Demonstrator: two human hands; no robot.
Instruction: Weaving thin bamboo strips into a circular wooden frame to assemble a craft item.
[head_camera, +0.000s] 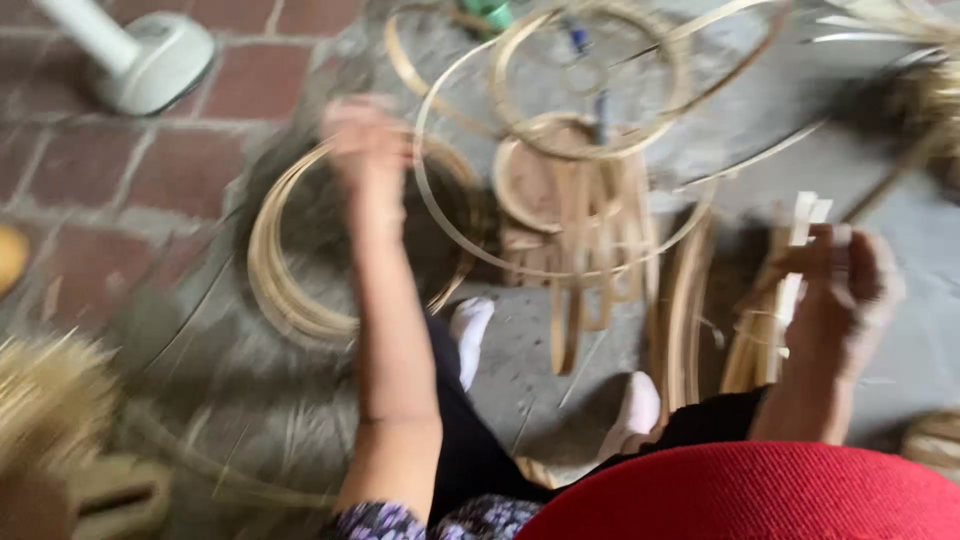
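Left hand (365, 140) reaches over stacked bamboo hoops (290, 290), grip unclear through blur. Right hand (845, 290) clutches several bamboo strips (800, 250). Roughly four loose hoops (590, 100) beyond; floor crowded.

You have pale, thin bamboo hoops (300, 260) stacked flat on the floor at your left — flat bamboo strips (800, 250) stand bunched at your right.
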